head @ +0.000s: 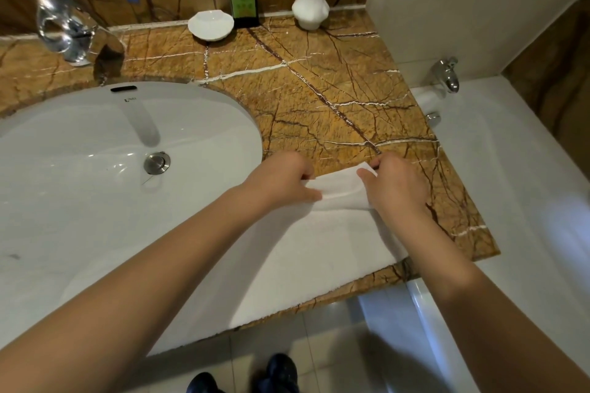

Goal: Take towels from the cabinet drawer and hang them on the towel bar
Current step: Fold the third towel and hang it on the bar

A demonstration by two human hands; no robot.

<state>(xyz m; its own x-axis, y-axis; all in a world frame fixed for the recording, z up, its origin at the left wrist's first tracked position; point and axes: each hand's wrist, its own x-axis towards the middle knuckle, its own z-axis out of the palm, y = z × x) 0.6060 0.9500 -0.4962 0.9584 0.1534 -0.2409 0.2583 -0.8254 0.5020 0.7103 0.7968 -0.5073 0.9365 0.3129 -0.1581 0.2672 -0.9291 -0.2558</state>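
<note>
Pinches far fold of towel [303, 249], spread on tabletop [319, 89] just right of sink [95, 169], in left hand [284, 179] and right hand [396, 188]; hanging not yet done, next likely requires lifting it clear.

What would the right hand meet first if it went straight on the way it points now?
Only bare marble countertop lies beyond the right hand, which pinches the white towel; further on, probably the green pump bottle.
</note>
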